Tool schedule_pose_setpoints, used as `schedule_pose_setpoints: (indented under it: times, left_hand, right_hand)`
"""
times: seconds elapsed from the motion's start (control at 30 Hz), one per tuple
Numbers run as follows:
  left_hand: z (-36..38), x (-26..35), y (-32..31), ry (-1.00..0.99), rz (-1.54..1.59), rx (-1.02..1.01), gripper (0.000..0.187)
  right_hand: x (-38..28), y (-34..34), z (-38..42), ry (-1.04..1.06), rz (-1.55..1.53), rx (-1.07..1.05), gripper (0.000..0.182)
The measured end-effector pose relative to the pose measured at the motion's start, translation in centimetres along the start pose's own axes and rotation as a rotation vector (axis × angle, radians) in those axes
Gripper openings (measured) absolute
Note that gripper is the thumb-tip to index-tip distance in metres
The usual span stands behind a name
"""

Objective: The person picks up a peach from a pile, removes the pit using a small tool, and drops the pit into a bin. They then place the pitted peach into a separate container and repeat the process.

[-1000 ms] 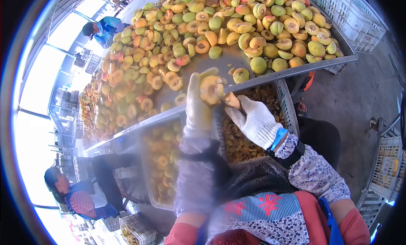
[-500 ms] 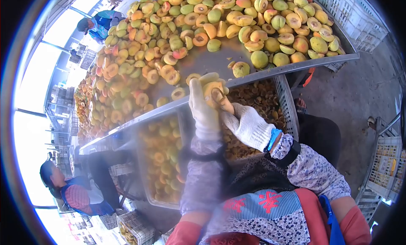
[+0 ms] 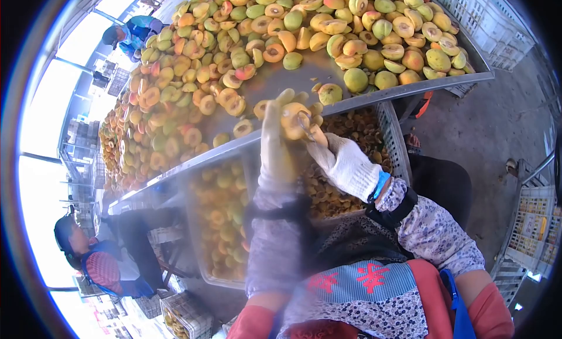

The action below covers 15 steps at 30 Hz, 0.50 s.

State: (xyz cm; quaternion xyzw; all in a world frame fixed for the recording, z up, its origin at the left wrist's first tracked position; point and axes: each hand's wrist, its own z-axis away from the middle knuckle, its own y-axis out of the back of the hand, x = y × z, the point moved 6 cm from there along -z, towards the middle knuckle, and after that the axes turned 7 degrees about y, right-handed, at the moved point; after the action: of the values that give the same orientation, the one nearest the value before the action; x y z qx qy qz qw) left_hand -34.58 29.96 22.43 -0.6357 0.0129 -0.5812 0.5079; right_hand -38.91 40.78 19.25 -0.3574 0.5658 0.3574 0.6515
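Head-high view, forward and down.

The gloved left hand point(image 3: 280, 134) holds a cut fruit point(image 3: 294, 120) at the edge of the metal table point(image 3: 281, 81), where halved fruit point(image 3: 216, 58) is heaped. The right hand point(image 3: 349, 167) grips a small tool point(image 3: 315, 133) against it, apparently a looped blade on a wooden handle.

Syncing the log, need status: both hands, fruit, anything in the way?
Left hand, pale glove: holding yellow-orange cut fruit. Right hand, white knit glove: wooden-handled metal tool at the fruit. Nothing visibly blocking; haze blurs left forearm.
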Motion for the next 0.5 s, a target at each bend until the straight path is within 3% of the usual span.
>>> schedule_pose_setpoints:
  times: [0.07,0.2,0.27,0.33,0.5]
  left_hand:
    - [-0.2,0.1,0.8,0.045,0.003,0.039,0.052]
    - [-0.5,-0.4,1.5,0.093,-0.09,0.034,0.056]
    - [-0.3,-0.8,1.1,0.095,-0.107,0.041,0.056]
    - [0.2,-0.5,0.4,0.033,-0.051,0.117,0.051]
    - [0.2,-0.8,0.6,0.043,-0.012,0.051,0.044]
  right_hand:
    - [-0.8,0.5,0.1,0.348,0.433,0.137,0.03]
    - [-0.7,0.3,0.2,0.255,0.553,0.099,0.028]
    - [-1.4,0.1,0.4,0.34,0.577,0.119,0.03]
    - [-1.3,0.2,0.3,0.351,0.623,0.126,0.031]
    - [-1.4,0.8,0.3,0.262,0.811,0.099,0.034]
